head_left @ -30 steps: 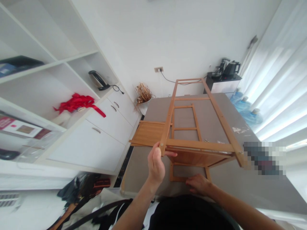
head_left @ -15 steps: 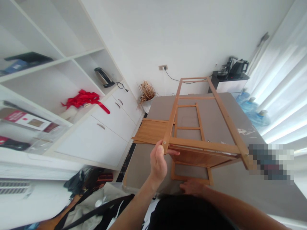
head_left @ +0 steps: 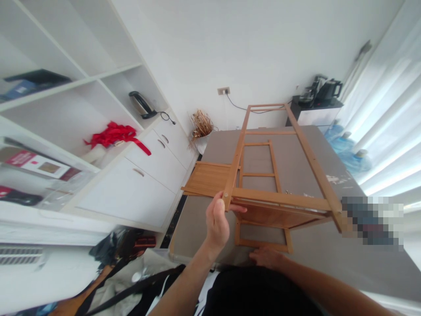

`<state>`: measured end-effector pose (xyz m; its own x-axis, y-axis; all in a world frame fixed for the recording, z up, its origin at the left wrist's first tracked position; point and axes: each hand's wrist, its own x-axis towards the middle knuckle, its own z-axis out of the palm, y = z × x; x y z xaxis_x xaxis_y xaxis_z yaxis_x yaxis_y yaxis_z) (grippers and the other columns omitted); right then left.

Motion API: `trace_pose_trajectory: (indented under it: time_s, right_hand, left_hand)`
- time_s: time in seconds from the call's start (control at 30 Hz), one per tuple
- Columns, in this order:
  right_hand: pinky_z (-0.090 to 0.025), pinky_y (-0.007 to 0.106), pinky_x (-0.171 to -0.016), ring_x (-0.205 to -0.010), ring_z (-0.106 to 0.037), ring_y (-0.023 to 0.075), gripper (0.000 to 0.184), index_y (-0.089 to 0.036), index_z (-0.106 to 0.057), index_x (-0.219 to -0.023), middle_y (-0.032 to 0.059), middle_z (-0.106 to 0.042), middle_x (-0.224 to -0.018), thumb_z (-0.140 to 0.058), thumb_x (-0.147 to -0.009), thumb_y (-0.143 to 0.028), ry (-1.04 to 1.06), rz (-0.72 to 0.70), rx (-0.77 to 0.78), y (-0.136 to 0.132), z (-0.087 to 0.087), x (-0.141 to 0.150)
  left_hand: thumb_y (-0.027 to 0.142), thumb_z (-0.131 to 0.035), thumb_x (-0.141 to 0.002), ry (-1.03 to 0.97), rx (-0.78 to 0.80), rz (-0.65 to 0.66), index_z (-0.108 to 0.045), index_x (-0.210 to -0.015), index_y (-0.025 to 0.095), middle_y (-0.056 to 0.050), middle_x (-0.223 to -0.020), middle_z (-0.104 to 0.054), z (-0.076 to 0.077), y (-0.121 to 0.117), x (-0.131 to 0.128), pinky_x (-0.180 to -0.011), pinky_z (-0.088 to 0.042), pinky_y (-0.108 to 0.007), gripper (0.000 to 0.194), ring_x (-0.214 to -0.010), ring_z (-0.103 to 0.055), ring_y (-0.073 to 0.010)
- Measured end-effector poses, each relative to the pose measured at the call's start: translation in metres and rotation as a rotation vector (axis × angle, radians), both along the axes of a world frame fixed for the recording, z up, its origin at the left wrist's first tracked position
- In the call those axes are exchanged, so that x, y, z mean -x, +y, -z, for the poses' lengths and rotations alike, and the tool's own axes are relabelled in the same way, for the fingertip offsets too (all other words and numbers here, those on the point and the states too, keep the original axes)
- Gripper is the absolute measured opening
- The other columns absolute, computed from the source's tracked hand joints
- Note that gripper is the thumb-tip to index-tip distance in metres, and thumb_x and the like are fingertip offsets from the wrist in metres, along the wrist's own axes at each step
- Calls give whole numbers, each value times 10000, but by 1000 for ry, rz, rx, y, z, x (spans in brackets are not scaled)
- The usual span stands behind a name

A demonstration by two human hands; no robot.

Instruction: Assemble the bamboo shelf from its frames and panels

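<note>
A wooden rack frame (head_left: 279,197), with long side rails, crossbars and a wood panel low inside it, stands on the grey table (head_left: 204,224). My left hand (head_left: 217,224) is closed around the near left end of its upper side rail, thumb on top and a finger reaching under the crossbar. Low in front of me, my right hand (head_left: 268,258) lies against the bottom crosspiece, its fingers curled at the wood and partly hidden. A separate slatted wooden panel (head_left: 208,177) lies to the left, beyond my left hand.
Small metal hardware (head_left: 288,192) lies on the table inside the frame. A pixelated patch (head_left: 371,221) covers something at the frame's right corner. White cabinets (head_left: 131,188) stand left; water jugs (head_left: 357,160) stand right by the curtain. A pot of dried stalks (head_left: 201,127) stands at the back.
The view has shifted very slightly. My right hand has slid a little to the right along the bottom crosspiece; my left hand keeps its hold and the frame stays in place.
</note>
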<state>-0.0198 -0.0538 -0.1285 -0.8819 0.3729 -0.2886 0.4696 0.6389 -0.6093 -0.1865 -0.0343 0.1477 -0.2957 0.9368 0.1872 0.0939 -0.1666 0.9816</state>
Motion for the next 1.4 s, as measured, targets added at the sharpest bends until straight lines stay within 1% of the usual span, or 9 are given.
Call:
trace_pose_trajectory:
  time_s: [0.2,0.37,0.53,0.63,0.77,0.9,1.0,1.2,1.4]
  right_hand:
    - [-461,300,-745,-844,-632,241,172,-212,-707,-833,64,-697,-871,-576,-737,-270,60,66,249,2,-8,-13]
    - [-473,261,-829,-966,-630,204,382,-236,-655,-1124,23,-688,-1065,-389,-858,-300,82,153,492,-6,-17,-12]
    - [-476,319,-851,-987,-634,234,381,-299,-656,-1120,-20,-692,-1070,-442,-809,-356,14,122,637,-10,-20,-7]
    - [-445,379,-904,-1048,-610,269,366,-309,-671,-1085,-4,-678,-1118,-481,-776,-362,-14,97,670,-8,-21,-6]
    - [-400,363,-969,-1134,-559,253,395,-283,-636,-1142,5,-615,-1231,-474,-788,-344,7,55,710,-11,-23,-4]
    - [-398,358,-975,-1139,-554,254,373,-262,-622,-1156,15,-614,-1234,-480,-816,-324,-2,33,709,-13,-25,-1]
    - [-395,429,-977,-1123,-561,261,324,-238,-618,-1146,48,-626,-1206,-495,-856,-316,-38,64,695,-11,-27,0]
    - [-468,427,-878,-1023,-585,228,338,-150,-592,-1111,65,-610,-1125,-505,-896,-396,-70,164,672,-9,-24,1]
    - [-509,381,-792,-937,-600,200,288,-147,-586,-1088,55,-606,-1075,-542,-883,-344,-63,125,562,-13,-17,-8]
  left_hand:
    - [338,-227,-936,4,-4,-10,-622,-965,117,-59,-642,-712,2,2,0,-814,-451,-347,454,-827,-664,-229]
    - [342,-231,-930,-5,2,-18,-627,-1014,106,-59,-649,-713,3,3,-1,-817,-452,-354,468,-853,-662,-235]
    - [342,-238,-931,-6,5,-14,-620,-989,113,-54,-631,-707,0,5,-1,-799,-454,-344,449,-805,-663,-226]
    - [340,-235,-932,-20,6,-5,-609,-990,118,-47,-614,-701,-1,5,0,-775,-458,-344,439,-753,-663,-223]
    - [338,-242,-929,-24,-3,7,-628,-988,122,-58,-649,-710,0,5,0,-808,-444,-346,446,-847,-659,-232]
    - [348,-252,-925,-27,2,5,-639,-994,127,-59,-655,-712,2,3,1,-813,-442,-345,451,-867,-657,-235]
    - [338,-245,-928,-30,5,21,-649,-980,127,-58,-662,-715,1,3,1,-815,-444,-349,458,-847,-661,-234]
    - [343,-246,-925,-20,13,9,-670,-906,115,-76,-670,-717,-1,2,1,-830,-448,-361,482,-878,-661,-248]
    - [366,-245,-918,-4,24,6,-651,-952,106,-74,-650,-712,-2,2,1,-829,-449,-372,483,-853,-668,-254]
